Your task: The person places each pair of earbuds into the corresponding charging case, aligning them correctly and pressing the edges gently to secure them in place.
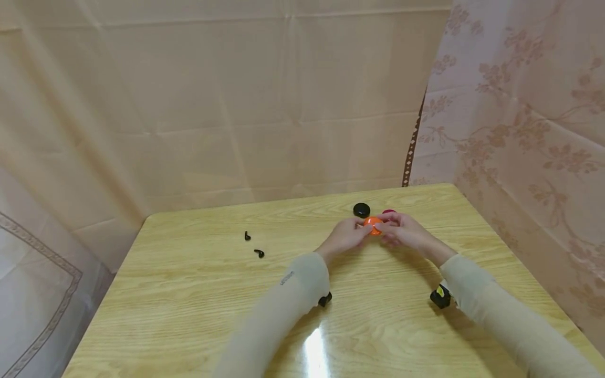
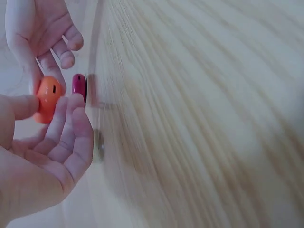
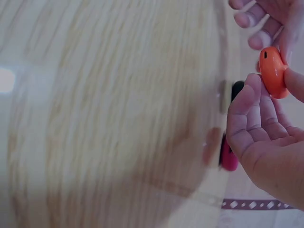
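Note:
An orange round earbud charging case (image 1: 373, 226) with a small dark port slot is held up between both hands above the far right part of the table. My left hand (image 1: 346, 235) pinches it from the left with thumb and fingers. From the other side my right hand (image 1: 407, 232) pinches the same case (image 3: 273, 71). Its lid looks closed. Just behind the hands a black round case (image 1: 361, 210) rests on the table. Beside it lies a magenta case (image 2: 79, 85), partly hidden by the right hand in the head view.
Two black earbuds, a farther earbud (image 1: 247, 236) and a nearer earbud (image 1: 259, 253), lie apart on the left half of the wooden table (image 1: 189, 304). Curtains (image 1: 283, 105) hang behind the table's far edge and along its right side.

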Demonstrator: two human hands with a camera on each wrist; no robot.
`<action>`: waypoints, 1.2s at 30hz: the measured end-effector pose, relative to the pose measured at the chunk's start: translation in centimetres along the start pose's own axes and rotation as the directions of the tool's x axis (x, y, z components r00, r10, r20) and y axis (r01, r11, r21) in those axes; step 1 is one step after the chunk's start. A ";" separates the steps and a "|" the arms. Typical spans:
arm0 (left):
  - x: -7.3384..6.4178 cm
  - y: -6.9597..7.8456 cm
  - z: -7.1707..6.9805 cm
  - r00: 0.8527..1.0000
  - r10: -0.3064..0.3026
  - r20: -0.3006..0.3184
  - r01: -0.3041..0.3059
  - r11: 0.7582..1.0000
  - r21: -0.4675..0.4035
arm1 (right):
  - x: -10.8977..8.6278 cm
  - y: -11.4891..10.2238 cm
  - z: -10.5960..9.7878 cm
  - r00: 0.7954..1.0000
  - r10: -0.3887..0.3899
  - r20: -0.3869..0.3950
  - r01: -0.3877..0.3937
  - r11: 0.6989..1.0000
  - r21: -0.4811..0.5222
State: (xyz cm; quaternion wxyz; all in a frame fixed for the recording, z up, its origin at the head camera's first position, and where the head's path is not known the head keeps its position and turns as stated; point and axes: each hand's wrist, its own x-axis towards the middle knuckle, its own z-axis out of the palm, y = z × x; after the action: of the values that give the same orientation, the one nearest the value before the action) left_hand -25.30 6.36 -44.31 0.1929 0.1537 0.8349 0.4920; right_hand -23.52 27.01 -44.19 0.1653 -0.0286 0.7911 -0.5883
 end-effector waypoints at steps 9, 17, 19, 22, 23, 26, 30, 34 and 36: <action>1.7 1.0 2.4 0.997 -0.052 -0.061 0.053 0.998 0.017 | 0.3 1.2 -1.2 0.996 0.003 -0.084 -0.015 0.989 -0.144; 2.7 1.2 3.4 0.996 -0.011 -0.093 0.035 0.965 0.260 | 0.6 2.0 -1.6 0.987 -0.014 -0.158 -0.024 0.972 -0.236; 2.8 1.2 3.5 0.996 -0.033 -0.080 0.057 0.946 0.319 | 0.6 2.1 -1.5 0.985 -0.026 -0.168 -0.018 0.967 -0.253; 2.9 1.2 3.7 0.996 -0.064 -0.069 0.086 0.913 0.398 | 0.7 2.1 -1.1 0.981 -0.018 -0.196 -0.033 0.968 -0.250; 2.9 1.1 3.7 0.995 -0.068 -0.070 0.091 0.903 0.419 | 0.7 2.1 -1.0 0.980 -0.015 -0.197 -0.035 0.969 -0.247; 3.1 1.0 3.8 0.995 -0.062 -0.078 0.091 0.888 0.451 | 0.6 2.0 -0.7 0.976 0.004 -0.218 -0.056 0.971 -0.233; 3.1 1.0 3.9 0.994 -0.048 -0.093 0.086 0.887 0.453 | 0.7 1.8 -0.7 0.975 0.014 -0.224 -0.068 0.969 -0.236; 3.0 1.0 3.9 0.993 -0.061 -0.105 0.101 0.897 0.430 | 0.8 1.8 -0.9 0.977 0.022 -0.213 -0.077 0.964 -0.254; 2.9 1.0 3.9 0.992 -0.065 -0.104 0.103 0.899 0.425 | 0.8 1.9 -1.0 0.978 0.024 -0.209 -0.080 0.962 -0.260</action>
State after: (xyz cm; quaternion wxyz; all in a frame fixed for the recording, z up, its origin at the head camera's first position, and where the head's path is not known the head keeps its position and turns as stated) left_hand -25.97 11.09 -45.60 0.1387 0.1345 0.9362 0.2937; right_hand -24.28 28.29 -45.87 0.0935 0.0307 0.8762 -0.4717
